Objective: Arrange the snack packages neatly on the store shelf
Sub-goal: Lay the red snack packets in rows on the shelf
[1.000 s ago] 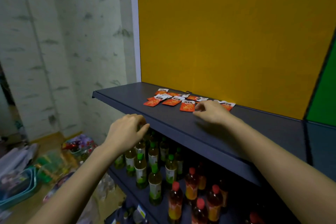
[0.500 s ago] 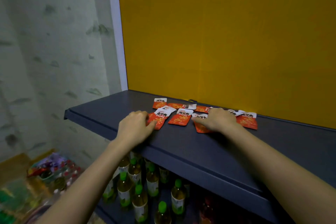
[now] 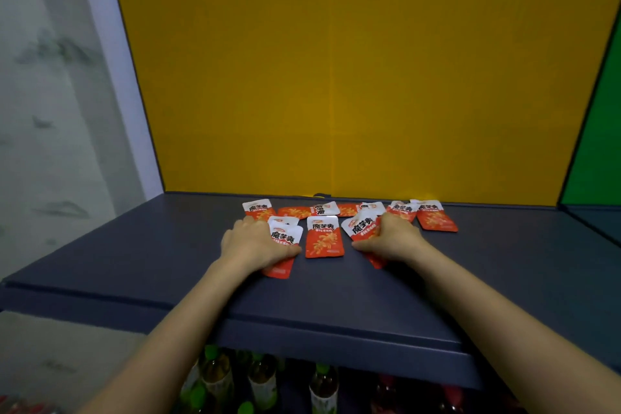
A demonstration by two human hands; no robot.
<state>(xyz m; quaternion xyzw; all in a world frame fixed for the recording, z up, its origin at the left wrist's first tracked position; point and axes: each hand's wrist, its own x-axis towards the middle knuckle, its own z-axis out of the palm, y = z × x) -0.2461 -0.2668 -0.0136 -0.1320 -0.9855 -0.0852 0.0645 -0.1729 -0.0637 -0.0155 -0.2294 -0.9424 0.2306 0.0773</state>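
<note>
Two hands up: left hand (image 3: 250, 245), right hand (image 3: 395, 239). One shelf (image 3: 134, 262). Snack packets (image 3: 324, 240): five along the back edge, four nearer the front, nine that I can make out, some overlapping. Below the front edge, at least five green-capped bottles (image 3: 322, 386), the rest too dark to count

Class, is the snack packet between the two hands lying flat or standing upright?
Flat. The packet lies face up on the shelf, its whole printed front showing.

Glossy plastic snack packages (image 3: 324, 241) lie on matt shelf (image 3: 168, 255).
</note>
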